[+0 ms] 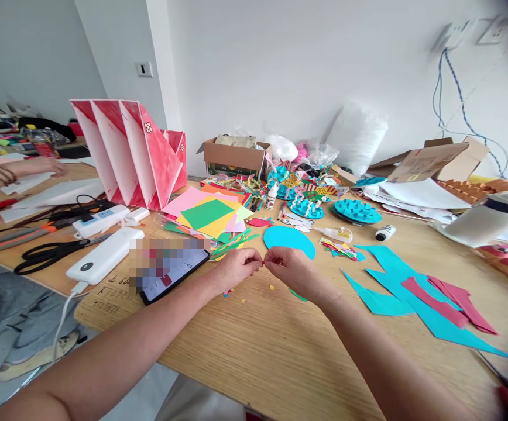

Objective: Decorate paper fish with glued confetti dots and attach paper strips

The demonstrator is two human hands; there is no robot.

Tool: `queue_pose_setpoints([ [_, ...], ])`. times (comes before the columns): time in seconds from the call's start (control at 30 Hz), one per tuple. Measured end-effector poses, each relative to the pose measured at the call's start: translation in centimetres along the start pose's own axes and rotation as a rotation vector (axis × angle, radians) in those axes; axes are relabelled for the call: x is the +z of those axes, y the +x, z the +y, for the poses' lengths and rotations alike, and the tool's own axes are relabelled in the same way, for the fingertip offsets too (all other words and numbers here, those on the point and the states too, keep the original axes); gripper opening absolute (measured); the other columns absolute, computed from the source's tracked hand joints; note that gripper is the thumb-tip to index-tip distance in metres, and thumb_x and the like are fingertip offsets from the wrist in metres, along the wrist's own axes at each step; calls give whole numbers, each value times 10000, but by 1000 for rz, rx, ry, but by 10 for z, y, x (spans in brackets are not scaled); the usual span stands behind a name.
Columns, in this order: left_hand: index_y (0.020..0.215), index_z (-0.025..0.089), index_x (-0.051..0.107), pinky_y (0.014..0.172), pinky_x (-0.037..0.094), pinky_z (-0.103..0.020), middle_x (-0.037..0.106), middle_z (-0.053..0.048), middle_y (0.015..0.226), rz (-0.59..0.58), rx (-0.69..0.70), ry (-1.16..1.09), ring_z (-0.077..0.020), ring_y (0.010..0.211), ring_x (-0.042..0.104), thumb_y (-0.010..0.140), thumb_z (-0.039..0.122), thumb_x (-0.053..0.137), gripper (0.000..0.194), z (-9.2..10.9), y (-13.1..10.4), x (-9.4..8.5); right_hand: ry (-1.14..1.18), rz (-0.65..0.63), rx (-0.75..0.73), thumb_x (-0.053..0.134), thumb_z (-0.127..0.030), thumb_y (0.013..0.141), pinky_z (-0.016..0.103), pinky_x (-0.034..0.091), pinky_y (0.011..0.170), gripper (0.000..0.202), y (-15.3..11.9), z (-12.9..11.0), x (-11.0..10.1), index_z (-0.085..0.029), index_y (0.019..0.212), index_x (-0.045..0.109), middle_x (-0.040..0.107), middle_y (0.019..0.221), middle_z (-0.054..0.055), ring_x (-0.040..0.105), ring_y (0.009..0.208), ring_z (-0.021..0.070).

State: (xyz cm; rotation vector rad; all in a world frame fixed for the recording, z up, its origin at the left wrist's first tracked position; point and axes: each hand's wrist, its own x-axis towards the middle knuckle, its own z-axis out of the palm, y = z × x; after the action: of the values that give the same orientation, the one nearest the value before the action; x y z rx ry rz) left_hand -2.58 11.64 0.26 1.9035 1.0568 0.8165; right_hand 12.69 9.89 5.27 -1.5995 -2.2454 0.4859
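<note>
My left hand (240, 264) and my right hand (284, 267) meet over the table, fingertips pinched together. Between them shows a tiny red piece (263, 263), mostly hidden by the fingers; its material is too small to tell. Just behind my hands lies a blue paper oval (289, 238). Green and yellow paper strips (236, 242) are beside my left hand, and a smartphone (175, 278) rests near that forearm. A yellow paper dot (271, 287) lies below my hands, and part of a green paper piece (298, 295) shows under my right wrist.
Coloured paper sheets (208, 213) are stacked at the back left, before a red-and-white file rack (148, 158). Blue paper offcuts (394, 275) spread rightward. A glue bottle (337, 234), black scissors (56, 252) and a white power bank (105, 255) lie around. Another person's hand (45, 166) is far left.
</note>
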Motion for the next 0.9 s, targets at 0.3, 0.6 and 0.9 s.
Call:
queue_pose_setpoints([
  [0.3, 698, 166, 546, 519, 364, -184, 493, 33, 595, -5, 2, 58, -97, 568, 472, 747, 243, 435, 143, 0, 1, 3, 40, -21, 40, 417, -207, 714, 198, 265, 447, 186, -4, 0, 1, -186, 636, 584, 562, 576, -7, 438, 512, 90],
  [0.6, 708, 161, 570, 523, 343, -181, 513, 33, 595, -37, 34, 77, -95, 580, 469, 738, 221, 451, 136, 1, -1, 6, 123, -33, 32, 428, -199, 699, 197, 284, 457, 170, -9, 1, -1, -179, 619, 577, 537, 561, -13, 428, 515, 89],
  [0.9, 694, 155, 585, 608, 378, -196, 594, 1, 694, -5, 116, 155, -113, 672, 521, 729, 126, 470, 124, 10, -4, 7, -47, -89, 53, 456, -207, 723, 210, 339, 525, 151, -24, 29, -27, -194, 711, 606, 619, 744, 17, 516, 627, 114],
])
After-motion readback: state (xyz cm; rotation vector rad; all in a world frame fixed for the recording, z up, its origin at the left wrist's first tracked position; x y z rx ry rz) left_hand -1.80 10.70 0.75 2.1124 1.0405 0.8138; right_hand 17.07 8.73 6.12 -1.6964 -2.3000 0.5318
